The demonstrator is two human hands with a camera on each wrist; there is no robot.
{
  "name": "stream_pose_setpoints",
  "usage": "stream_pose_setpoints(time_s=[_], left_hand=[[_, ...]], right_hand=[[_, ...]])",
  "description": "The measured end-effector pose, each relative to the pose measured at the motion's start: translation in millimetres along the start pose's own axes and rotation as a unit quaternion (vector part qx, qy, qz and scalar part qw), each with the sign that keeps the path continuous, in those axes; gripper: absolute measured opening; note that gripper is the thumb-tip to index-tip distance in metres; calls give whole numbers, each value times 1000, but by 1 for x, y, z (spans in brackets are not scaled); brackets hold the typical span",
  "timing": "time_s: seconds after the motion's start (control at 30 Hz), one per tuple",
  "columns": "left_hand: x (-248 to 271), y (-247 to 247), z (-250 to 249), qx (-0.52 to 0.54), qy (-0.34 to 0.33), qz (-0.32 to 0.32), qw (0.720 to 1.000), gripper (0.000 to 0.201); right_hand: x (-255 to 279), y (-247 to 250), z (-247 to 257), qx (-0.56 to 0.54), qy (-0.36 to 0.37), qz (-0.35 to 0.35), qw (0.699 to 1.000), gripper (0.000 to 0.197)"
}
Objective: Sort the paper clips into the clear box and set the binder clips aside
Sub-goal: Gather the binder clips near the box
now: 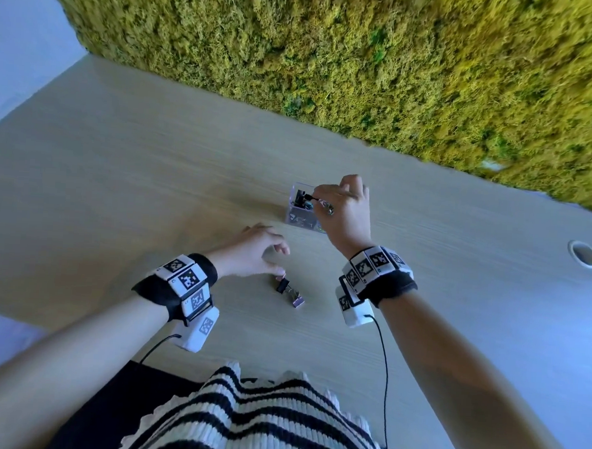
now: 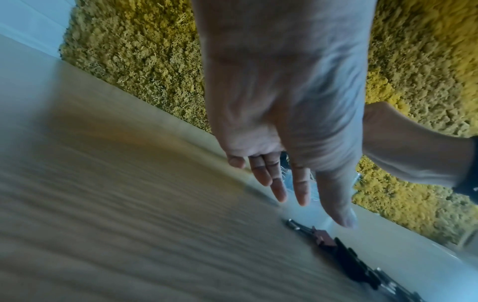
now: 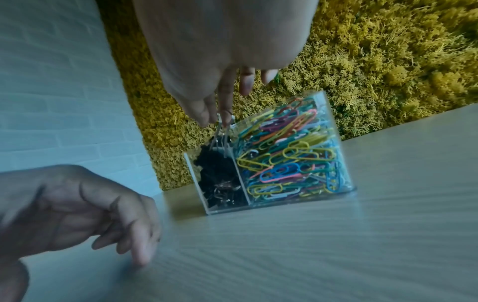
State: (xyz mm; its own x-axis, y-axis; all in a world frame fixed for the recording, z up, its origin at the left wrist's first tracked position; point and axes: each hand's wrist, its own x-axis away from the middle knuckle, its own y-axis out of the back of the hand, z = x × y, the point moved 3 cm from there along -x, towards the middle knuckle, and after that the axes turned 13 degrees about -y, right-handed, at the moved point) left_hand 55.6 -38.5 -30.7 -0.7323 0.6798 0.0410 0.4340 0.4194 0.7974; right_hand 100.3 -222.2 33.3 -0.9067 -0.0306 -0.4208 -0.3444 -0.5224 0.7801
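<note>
A clear two-part box (image 1: 293, 217) stands mid-table. In the right wrist view its right part (image 3: 333, 130) is full of coloured paper clips (image 3: 284, 159), and its left part holds black binder clips (image 3: 220, 183). My right hand (image 1: 318, 199) hovers over the left part and pinches the wire handles of a black binder clip (image 3: 220, 134) between thumb and forefinger. Nearer me, a short row of binder clips (image 1: 287, 291) lies on the table: pink, black and lilac. My left hand (image 1: 279, 261) hangs just above them with loose fingers (image 2: 300, 183), holding nothing; its thumb tip is close to the pink clip (image 2: 324, 238).
A yellow-green moss wall (image 1: 365, 56) runs along the far edge of the pale wood table (image 1: 135, 181). A round cable hole (image 1: 583, 254) sits at the right. Thin black cables (image 1: 384, 383) trail from both wrist cameras toward my striped top (image 1: 260, 421).
</note>
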Motion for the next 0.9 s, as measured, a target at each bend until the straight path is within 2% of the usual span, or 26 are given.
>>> stream_pose_setpoints(time_s=[0.17, 0.23, 0.3, 0.43, 0.5, 0.63, 0.7, 0.77, 0.9], left_hand=[[3, -1, -9, -8, 0, 43, 999, 46], [4, -1, -11, -35, -6, 57, 998, 44], [4, -3, -13, -55, -9, 59, 997, 39], [2, -4, -14, -71, -23, 23, 997, 29], [1, -4, -13, -82, -20, 17, 996, 24], [2, -2, -9, -76, -7, 2, 997, 12], [3, -2, -8, -75, -4, 9, 997, 11], [4, -2, -7, -80, -3, 17, 997, 12], [6, -2, -6, -102, -1, 9, 995, 11]], right_hand=[[19, 18, 7, -33, 41, -4, 999, 20], [39, 20, 10, -29, 76, 48, 996, 29], [63, 15, 10, -1, 102, 131, 986, 41], [99, -2, 8, 90, 109, 268, 953, 57], [107, -8, 6, 113, 92, 297, 944, 52], [111, -12, 6, 108, 68, 295, 947, 17], [108, -14, 5, 102, 40, 308, 945, 6], [106, -14, 2, 97, 12, 324, 941, 8], [105, -10, 7, 58, 3, 293, 954, 21]])
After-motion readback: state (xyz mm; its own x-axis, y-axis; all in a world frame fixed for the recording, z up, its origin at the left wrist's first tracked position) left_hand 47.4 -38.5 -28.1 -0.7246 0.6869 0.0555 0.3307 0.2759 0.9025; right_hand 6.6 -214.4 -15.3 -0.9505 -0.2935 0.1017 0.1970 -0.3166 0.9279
